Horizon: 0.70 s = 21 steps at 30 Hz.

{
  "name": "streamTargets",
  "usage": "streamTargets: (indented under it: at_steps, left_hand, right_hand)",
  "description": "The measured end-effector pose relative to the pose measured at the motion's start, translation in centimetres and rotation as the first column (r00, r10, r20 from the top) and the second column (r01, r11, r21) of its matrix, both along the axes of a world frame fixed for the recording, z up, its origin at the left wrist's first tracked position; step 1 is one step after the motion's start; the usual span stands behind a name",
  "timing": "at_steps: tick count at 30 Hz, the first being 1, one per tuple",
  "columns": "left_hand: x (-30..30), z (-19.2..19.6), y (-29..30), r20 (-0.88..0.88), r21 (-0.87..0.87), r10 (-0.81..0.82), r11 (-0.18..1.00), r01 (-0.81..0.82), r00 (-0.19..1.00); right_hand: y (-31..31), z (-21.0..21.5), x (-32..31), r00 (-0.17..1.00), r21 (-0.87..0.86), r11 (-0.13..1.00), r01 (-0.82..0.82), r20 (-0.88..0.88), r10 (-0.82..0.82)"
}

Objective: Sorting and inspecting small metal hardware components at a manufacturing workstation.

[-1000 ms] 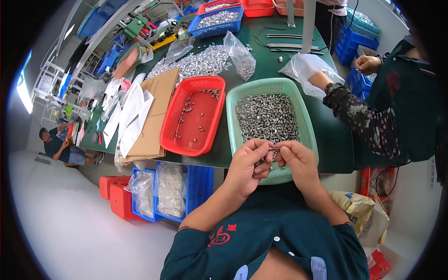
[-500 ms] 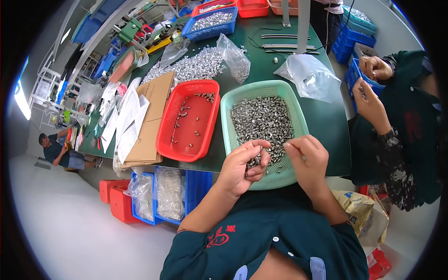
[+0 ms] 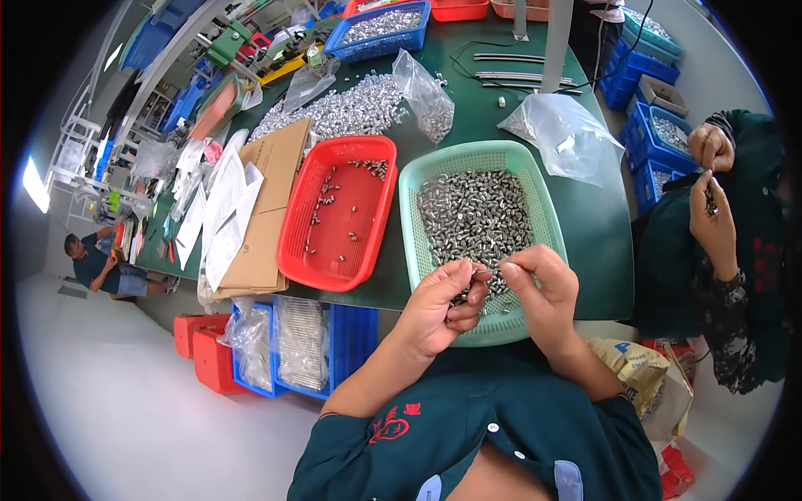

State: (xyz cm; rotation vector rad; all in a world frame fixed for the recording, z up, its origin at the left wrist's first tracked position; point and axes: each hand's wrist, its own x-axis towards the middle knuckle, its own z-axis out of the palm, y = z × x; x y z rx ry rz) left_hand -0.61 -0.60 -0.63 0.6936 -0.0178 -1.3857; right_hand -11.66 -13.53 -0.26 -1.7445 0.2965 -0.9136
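Note:
My left hand [image 3: 441, 307] is curled around several small metal parts, which show dark and shiny between its fingers. Its thumb and forefinger are pinched together toward my right hand [image 3: 545, 285]. That hand is closed in a pinch on a thin, pin-like piece spanning the small gap between my fingertips; its exact kind is too small to tell. Both hands are over the near part of a pale green perforated basket [image 3: 545, 219]. Inside it lies a heap of small silvery-grey cylindrical metal parts [image 3: 474, 213], partly hidden by my fingers.
Left of it stands a red basket [image 3: 334, 242] with a few parts, beside cardboard [image 3: 263, 209] and papers. Behind are a pile of bright metal pieces [image 3: 351, 108], a blue basket [image 3: 336, 43] and plastic bags [image 3: 572, 138]. A co-worker's hands [image 3: 710, 179] are at the right.
My right hand has moved left, its fingertips now meeting those of my left hand with a thin piece between them. The co-worker's two hands have come together.

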Motion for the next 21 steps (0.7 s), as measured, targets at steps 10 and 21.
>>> streamTargets:
  at_steps: [10,21]
  left_hand:
    - [-0.1,0.2,-0.1,0.065,0.019,-0.034,0.999,0.033,0.997]
    - [0.4,1.1,-0.5,0.226,0.087,-0.187,0.981,0.171,0.956]
  right_hand:
    - [-0.3,-0.8,0.3,0.998,0.295,0.954,-0.051,-0.03,0.063]
    - [-0.2,-1.0,0.0,0.971,0.716,0.669,-0.2,0.051,0.236]
